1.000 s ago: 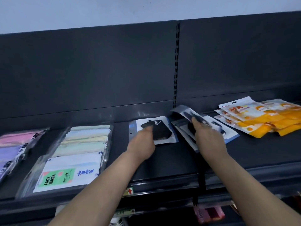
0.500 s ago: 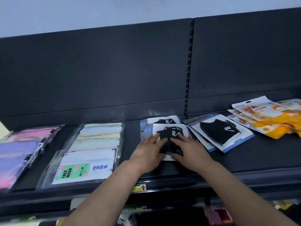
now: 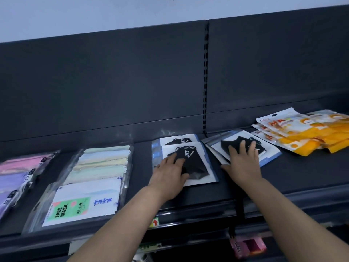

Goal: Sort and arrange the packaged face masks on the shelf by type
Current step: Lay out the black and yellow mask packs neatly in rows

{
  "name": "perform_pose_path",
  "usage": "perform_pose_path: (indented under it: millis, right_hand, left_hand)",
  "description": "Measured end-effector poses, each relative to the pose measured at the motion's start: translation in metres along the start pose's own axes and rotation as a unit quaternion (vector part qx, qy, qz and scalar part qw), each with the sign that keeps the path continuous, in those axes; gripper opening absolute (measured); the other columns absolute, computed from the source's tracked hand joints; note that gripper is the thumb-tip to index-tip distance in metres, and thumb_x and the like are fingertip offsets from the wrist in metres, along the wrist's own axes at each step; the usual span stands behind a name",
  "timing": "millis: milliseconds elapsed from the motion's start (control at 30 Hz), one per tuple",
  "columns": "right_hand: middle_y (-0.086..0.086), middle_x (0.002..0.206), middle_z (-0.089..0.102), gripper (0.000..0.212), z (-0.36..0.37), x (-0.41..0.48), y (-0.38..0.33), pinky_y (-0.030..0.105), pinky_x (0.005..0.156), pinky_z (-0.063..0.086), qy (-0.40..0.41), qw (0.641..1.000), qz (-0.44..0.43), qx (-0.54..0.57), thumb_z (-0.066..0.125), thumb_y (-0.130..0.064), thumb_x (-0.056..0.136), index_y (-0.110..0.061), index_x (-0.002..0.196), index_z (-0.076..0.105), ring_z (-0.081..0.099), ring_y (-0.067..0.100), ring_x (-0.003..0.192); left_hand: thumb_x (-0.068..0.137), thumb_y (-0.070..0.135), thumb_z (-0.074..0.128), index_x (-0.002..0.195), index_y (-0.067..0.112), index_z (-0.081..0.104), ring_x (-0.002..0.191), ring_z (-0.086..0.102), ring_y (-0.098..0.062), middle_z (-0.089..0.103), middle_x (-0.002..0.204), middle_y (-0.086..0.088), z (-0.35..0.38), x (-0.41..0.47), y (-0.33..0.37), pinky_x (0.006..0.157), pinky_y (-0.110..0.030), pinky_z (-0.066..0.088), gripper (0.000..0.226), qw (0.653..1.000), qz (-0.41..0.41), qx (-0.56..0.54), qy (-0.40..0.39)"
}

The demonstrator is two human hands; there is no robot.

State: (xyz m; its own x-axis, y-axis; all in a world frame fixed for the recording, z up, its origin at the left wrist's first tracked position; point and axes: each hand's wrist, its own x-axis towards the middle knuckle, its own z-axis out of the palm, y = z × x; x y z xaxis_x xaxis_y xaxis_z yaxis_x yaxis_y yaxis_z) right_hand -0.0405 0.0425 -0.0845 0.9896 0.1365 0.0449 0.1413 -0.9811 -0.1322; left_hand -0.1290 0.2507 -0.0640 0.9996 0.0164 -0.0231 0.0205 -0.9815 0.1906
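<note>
Two black-mask packets lie stacked in the middle of the dark shelf [image 3: 302, 173]; the upper one [image 3: 196, 163] has my left hand [image 3: 170, 176] resting flat on it, fingers spread. To the right, a loose pile of black-mask packets [image 3: 268, 150] lies askew, and my right hand [image 3: 243, 163] presses on its top packet with straight fingers. At far right sits a heap of orange and yellow mask packets [image 3: 306, 133]. On the left are a clear pack of pastel green masks labelled FACE MASK [image 3: 90, 178] and pink and purple mask packs [image 3: 17, 174].
The shelf's raised front lip [image 3: 188, 216] carries a small price tag with a red arrow [image 3: 155, 222]. A slotted upright [image 3: 205, 82] divides the dark back panel. Pink goods [image 3: 247, 244] show on the lower shelf.
My right hand left the middle stack and moved right onto the askew pile of black-mask packets. My left hand stayed on the middle stack.
</note>
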Motion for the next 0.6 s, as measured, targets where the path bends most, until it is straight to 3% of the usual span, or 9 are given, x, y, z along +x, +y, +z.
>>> perform_pose_path:
  millis: [67, 167, 233, 333, 400, 467, 533, 600]
  right_hand:
    - [0.022, 0.157, 0.003, 0.078, 0.000, 0.010, 0.014, 0.046, 0.117, 0.013, -0.041, 0.999, -0.001, 0.017, 0.050, -0.054, 0.090, -0.014, 0.148, 0.018, -0.001, 0.043, 0.143]
    - [0.018, 0.157, 0.013, 0.074, -0.007, 0.019, 0.032, 0.040, 0.112, 0.025, -0.078, 0.995, -0.016, 0.059, 0.051, -0.047, 0.092, -0.011, 0.148, 0.020, 0.011, 0.033, 0.145]
    - [0.017, 0.153, 0.026, 0.067, -0.012, 0.019, 0.040, 0.039, 0.107, 0.033, -0.072, 0.996, -0.046, 0.031, 0.050, -0.035, 0.095, -0.008, 0.148, 0.020, 0.024, 0.030, 0.141]
    - [0.017, 0.131, 0.049, 0.069, -0.017, 0.017, 0.043, 0.040, 0.090, 0.046, -0.029, 0.991, -0.106, -0.078, 0.048, -0.007, 0.091, -0.005, 0.150, 0.011, 0.050, 0.032, 0.118]
    - [0.013, 0.122, 0.056, 0.072, -0.026, 0.015, 0.051, 0.036, 0.079, 0.049, 0.014, 0.988, -0.125, -0.085, 0.050, 0.000, 0.087, -0.007, 0.149, 0.013, 0.059, 0.029, 0.106]
    - [0.011, 0.114, 0.063, 0.064, -0.047, 0.016, 0.064, 0.035, 0.071, 0.050, 0.106, 0.985, -0.133, -0.036, 0.050, 0.000, 0.087, -0.011, 0.145, 0.027, 0.064, 0.029, 0.095]
    - [0.015, 0.101, 0.068, 0.059, -0.070, 0.016, 0.069, 0.036, 0.063, 0.049, 0.246, 0.954, -0.151, 0.085, 0.053, 0.003, 0.084, -0.011, 0.140, 0.041, 0.065, 0.033, 0.079]
    - [0.015, 0.103, 0.070, 0.062, -0.088, 0.017, 0.077, 0.031, 0.057, 0.047, 0.329, 0.910, -0.190, 0.164, 0.057, 0.009, 0.078, -0.010, 0.137, 0.049, 0.065, 0.033, 0.071]
  left_hand:
    - [0.097, 0.037, 0.045, 0.147, 0.022, 0.030, 0.144, 0.020, -0.025, 0.017, 0.159, -0.004, -0.001, 0.008, 0.017, 0.116, -0.044, 0.023, 0.054, 0.999, 0.014, -0.009, 0.037]
    - [0.097, 0.033, 0.045, 0.145, 0.022, 0.035, 0.144, 0.021, -0.022, 0.020, 0.158, -0.001, -0.001, 0.019, 0.042, 0.117, -0.041, 0.021, 0.050, 0.998, 0.030, -0.027, 0.043]
    - [0.098, 0.031, 0.044, 0.144, 0.022, 0.037, 0.144, 0.021, -0.020, 0.022, 0.157, 0.000, 0.003, 0.028, 0.056, 0.118, -0.042, 0.019, 0.048, 0.998, 0.041, -0.023, 0.036]
    - [0.097, 0.029, 0.045, 0.142, 0.020, 0.040, 0.142, 0.027, -0.019, 0.032, 0.153, -0.001, 0.010, 0.041, 0.075, 0.118, -0.039, 0.020, 0.046, 0.998, 0.050, -0.015, 0.024]
    - [0.096, 0.029, 0.047, 0.140, 0.019, 0.042, 0.137, 0.033, -0.019, 0.038, 0.149, 0.000, 0.013, 0.047, 0.088, 0.116, -0.039, 0.022, 0.046, 0.998, 0.057, -0.008, 0.017]
    - [0.096, 0.028, 0.046, 0.137, 0.021, 0.045, 0.133, 0.039, -0.019, 0.042, 0.144, 0.002, 0.016, 0.054, 0.099, 0.115, -0.040, 0.024, 0.042, 0.998, 0.060, 0.001, 0.005]
    - [0.097, 0.026, 0.044, 0.136, 0.023, 0.047, 0.134, 0.038, -0.019, 0.041, 0.146, 0.002, 0.017, 0.061, 0.102, 0.116, -0.040, 0.022, 0.039, 0.998, 0.059, 0.015, -0.012]
    - [0.099, 0.025, 0.041, 0.143, 0.024, 0.039, 0.142, 0.027, -0.018, 0.031, 0.154, 0.001, 0.019, 0.070, 0.111, 0.119, -0.040, 0.015, 0.044, 0.998, 0.056, 0.023, -0.025]
